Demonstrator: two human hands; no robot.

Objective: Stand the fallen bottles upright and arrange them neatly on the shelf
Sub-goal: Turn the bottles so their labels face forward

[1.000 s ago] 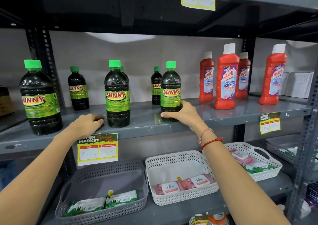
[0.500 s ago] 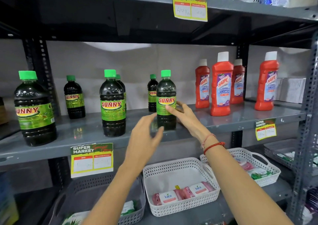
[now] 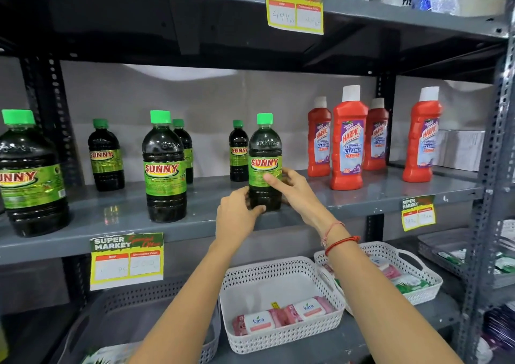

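A dark Sunny bottle with a green cap (image 3: 264, 152) stands upright near the front of the grey shelf (image 3: 390, 193). My left hand (image 3: 237, 216) cups its base from the left and my right hand (image 3: 292, 191) wraps its lower right side, forefinger across the label. Several more Sunny bottles stand upright: a big one at the far left (image 3: 30, 174), one in the middle front (image 3: 164, 168), smaller ones behind (image 3: 106, 154) (image 3: 238, 152). Several red Harpic bottles (image 3: 348, 141) stand upright to the right.
Price tags hang on the shelf edges (image 3: 126, 260) (image 3: 418, 212). On the shelf below sit a white basket with pink packets (image 3: 278, 274), a second white basket (image 3: 412, 266) and a grey basket (image 3: 139, 302). A steel upright (image 3: 490, 196) bounds the right side.
My left hand left the shelf edge by the middle bottle and swung right to the base of the front bottle. My right hand slid up from the base to the bottle's side.
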